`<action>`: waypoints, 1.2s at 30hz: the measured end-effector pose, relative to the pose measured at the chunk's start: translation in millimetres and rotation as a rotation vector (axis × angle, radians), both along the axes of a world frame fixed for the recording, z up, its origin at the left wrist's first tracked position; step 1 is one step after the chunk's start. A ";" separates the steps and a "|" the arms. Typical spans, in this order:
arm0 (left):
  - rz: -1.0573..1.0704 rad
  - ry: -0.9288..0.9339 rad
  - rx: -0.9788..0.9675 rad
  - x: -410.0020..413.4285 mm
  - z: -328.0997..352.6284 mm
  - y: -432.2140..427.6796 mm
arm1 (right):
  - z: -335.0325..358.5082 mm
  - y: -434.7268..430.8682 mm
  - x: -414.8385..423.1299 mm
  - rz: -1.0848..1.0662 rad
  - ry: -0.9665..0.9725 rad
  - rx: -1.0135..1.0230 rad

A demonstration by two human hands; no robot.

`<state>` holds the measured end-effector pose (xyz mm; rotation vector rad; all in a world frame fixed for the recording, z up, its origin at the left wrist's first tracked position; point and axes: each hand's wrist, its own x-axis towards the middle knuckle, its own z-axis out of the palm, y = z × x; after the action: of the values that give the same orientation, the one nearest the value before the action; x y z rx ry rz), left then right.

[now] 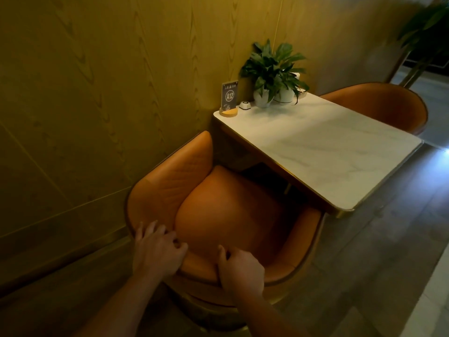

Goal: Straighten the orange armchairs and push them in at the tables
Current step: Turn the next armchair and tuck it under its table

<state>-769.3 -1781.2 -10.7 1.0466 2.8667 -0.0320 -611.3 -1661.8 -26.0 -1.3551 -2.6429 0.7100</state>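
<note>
An orange armchair [226,215] with a curved back stands right below me, its seat front tucked under the near edge of a white marble table [323,147]. My left hand [158,249] grips the top of the chair's backrest on the left, fingers curled over the rim. Gripping the same rim a little to the right is my right hand [239,268], thumb on the inner side. A second orange armchair [381,105] stands at the table's far side, its back toward the room beyond.
A wood-panelled wall [97,105] runs along the left, close to chair and table. On the table by the wall stand an A12 sign [229,98], a small white call button [245,105] and potted plants [274,74]. Grey plank floor [376,251] lies to the right.
</note>
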 end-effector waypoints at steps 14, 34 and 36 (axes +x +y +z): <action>-0.012 -0.059 -0.077 -7.5 3.5 4.8 | -6.2 3.2 -5.7 0.035 -0.014 -0.017; 0.102 -0.199 0.052 30.0 13.9 -10.6 | 2.6 0.0 5.3 0.350 -0.052 -0.080; 0.128 -0.143 0.074 36.1 6.9 -6.9 | -1.5 -0.9 6.5 0.357 -0.040 0.008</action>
<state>-733.2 -1788.2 -3.8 0.8381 2.8166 0.1527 -604.8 -1662.7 -27.5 -0.9094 -2.9511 0.7096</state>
